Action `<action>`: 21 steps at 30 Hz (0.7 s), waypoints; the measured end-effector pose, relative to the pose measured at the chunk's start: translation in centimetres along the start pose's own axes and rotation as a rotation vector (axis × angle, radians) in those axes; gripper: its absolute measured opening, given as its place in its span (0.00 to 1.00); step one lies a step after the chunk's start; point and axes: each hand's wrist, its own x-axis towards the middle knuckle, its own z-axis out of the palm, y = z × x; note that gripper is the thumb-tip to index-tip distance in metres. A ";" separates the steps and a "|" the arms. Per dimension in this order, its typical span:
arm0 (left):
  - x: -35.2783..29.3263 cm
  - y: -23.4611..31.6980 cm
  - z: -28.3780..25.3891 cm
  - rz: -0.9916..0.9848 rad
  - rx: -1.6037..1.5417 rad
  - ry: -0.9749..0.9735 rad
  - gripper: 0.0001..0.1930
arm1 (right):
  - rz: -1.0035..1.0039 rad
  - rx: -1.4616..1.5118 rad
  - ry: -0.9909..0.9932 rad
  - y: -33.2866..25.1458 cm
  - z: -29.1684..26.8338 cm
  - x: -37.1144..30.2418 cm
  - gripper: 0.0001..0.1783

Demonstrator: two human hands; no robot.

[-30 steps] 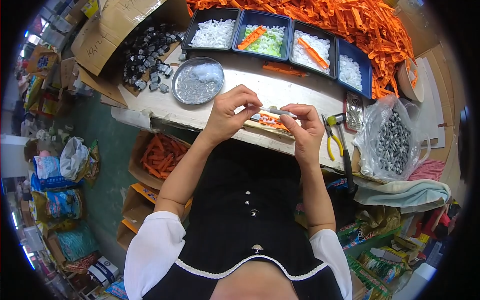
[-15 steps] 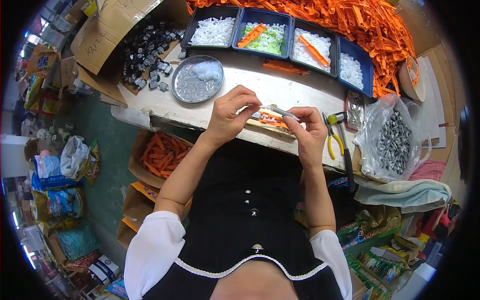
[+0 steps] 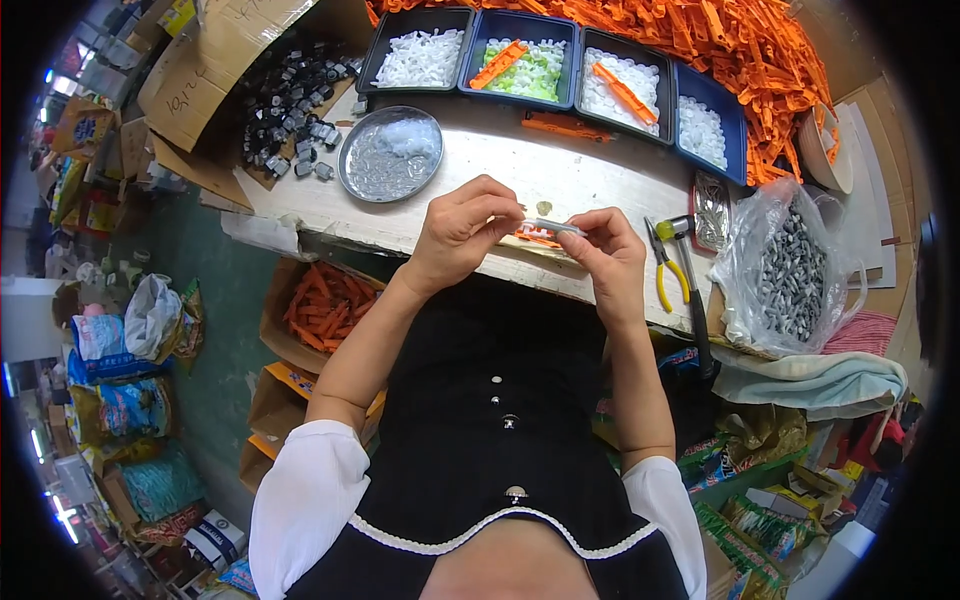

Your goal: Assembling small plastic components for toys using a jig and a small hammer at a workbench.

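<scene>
Above the worktop (image 3: 490, 140), one slim grey piece (image 3: 553, 226) pinched between left hand (image 3: 460, 232) and right hand (image 3: 612, 258)
They partly hide an orange part (image 3: 537, 238); around: four bins (image 3: 737, 130), one round dish (image 3: 372, 179), one pair of pliers (image 3: 664, 262), one hammer (image 3: 690, 275).

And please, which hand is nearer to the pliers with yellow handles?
The right hand: it is just to the left of the pliers, not touching them. The left hand is farther away, on the other side of the right hand.
</scene>
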 end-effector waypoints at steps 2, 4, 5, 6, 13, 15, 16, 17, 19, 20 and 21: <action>-0.1 0.0 0.0 0.000 -0.029 -0.023 0.09 | 0.045 0.164 -0.027 0.2 0.0 0.1 0.07; -0.3 -0.1 0.2 -0.006 -0.048 -0.032 0.09 | 0.093 0.150 -0.090 -0.1 -0.3 0.0 0.07; -0.3 -0.1 0.4 -0.009 -0.067 -0.040 0.09 | 0.138 0.134 -0.153 -0.2 -0.6 -0.1 0.08; -0.4 0.0 0.6 -0.012 -0.068 -0.043 0.09 | 0.141 0.136 -0.151 0.0 -0.8 -0.1 0.08; -0.5 -0.4 1.9 0.124 0.122 -0.110 0.10 | 0.271 0.230 -0.222 0.1 -2.7 0.2 0.09; -0.7 -0.8 2.6 0.151 0.181 -0.156 0.10 | 0.312 0.206 -0.170 0.5 -3.4 0.1 0.09; -0.8 -1.0 3.0 0.149 0.177 -0.160 0.10 | 0.316 0.206 -0.166 0.8 -3.6 0.0 0.09; -1.0 -1.3 3.5 0.161 0.193 -0.153 0.10 | 0.310 0.204 -0.156 1.1 -3.9 -0.1 0.09; -1.1 -1.5 3.9 0.172 0.205 -0.148 0.11 | 0.307 0.202 -0.142 1.6 -4.2 -0.1 0.09; -1.1 -1.6 3.9 0.168 0.253 -0.131 0.11 | 0.292 0.210 -0.121 1.7 -4.4 -0.1 0.09; -1.0 -1.7 3.9 0.164 0.303 -0.113 0.12 | 0.277 0.218 -0.101 1.9 -4.5 -0.1 0.09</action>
